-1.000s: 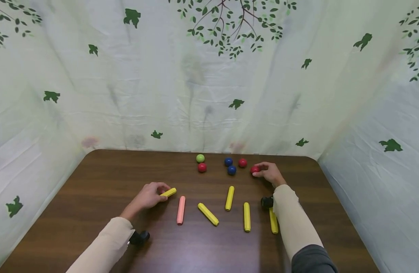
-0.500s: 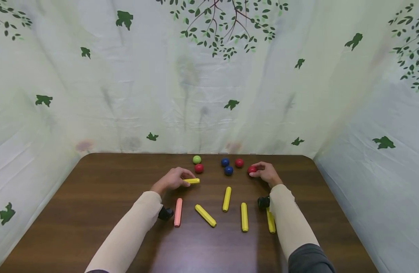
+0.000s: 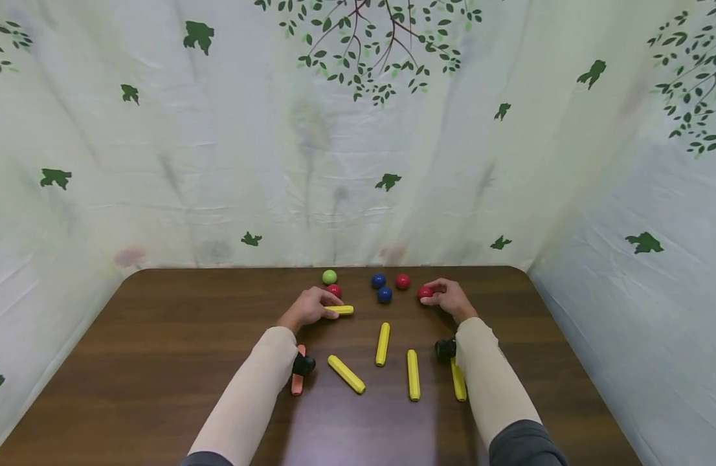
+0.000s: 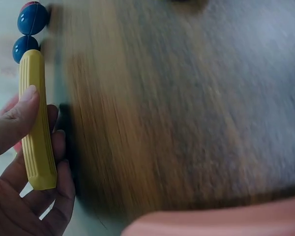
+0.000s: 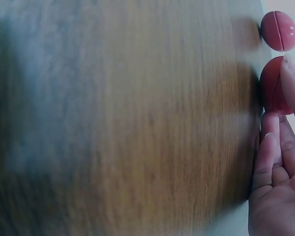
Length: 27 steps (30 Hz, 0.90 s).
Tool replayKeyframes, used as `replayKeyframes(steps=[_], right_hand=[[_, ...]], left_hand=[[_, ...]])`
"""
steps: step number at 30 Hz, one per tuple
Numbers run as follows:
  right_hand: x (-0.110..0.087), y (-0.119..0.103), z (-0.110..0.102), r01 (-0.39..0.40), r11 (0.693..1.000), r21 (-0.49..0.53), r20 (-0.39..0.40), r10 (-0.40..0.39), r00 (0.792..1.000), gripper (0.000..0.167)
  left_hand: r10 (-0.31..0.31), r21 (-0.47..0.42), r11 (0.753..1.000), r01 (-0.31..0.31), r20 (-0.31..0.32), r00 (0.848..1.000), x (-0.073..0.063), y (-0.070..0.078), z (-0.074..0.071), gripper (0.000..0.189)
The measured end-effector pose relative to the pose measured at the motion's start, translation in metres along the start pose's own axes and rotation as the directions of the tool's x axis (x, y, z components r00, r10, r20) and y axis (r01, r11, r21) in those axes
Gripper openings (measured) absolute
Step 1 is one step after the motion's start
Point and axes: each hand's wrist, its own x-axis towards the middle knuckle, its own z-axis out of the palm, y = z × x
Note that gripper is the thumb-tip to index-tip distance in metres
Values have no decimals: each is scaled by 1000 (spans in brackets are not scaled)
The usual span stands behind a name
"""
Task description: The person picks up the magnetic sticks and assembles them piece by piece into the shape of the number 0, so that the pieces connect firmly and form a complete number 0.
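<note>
My left hand (image 3: 311, 307) pinches a yellow ridged stick (image 4: 35, 123) between thumb and fingers, just in front of a red ball (image 3: 334, 290) and a green ball (image 3: 329, 277). In the left wrist view the thumb lies along the stick's side. At the right, my right hand (image 3: 451, 299) holds another red ball (image 5: 274, 88) between thumb and fingers, low at the table. Beyond it lies a further red ball (image 3: 402, 281). Two blue balls, one behind (image 3: 378, 281) and one in front (image 3: 384, 295), sit between the hands.
Several yellow sticks lie nearer on the brown table (image 3: 177, 362), among them a slanted stick (image 3: 346, 374) and an upright-lying stick (image 3: 413, 375). A pink stick (image 3: 297, 385) is partly hidden beneath the left wrist camera. A leaf-printed cloth (image 3: 276, 162) hangs behind the table.
My left hand has carried the yellow stick right and away from me, to near the red and green balls. My right hand stays on its red ball. The head view has shifted slightly.
</note>
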Motion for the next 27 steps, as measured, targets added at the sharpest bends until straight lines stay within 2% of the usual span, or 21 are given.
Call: replayKeyframes(steps=[7,16,25,27], right_hand=[[0,-2,0,-14,1000,0,-13,14,1000,39],[-4,-5,1,-36,999,-14,-35,35,999,37],[-7,-10,-5,-92,995,28,3,92,996,39],[-11,-12,-6,-72,996,50,19,72,997,41]], left_hand=[[38,12,999,-38,-12,999,3,5,3,23],[29,14,999,-29,-18,999,3,4,7,20],[37,64,997,-35,-32,999,4,1,9,19],[31,61,998,-29,-31,999,4,1,8,20]])
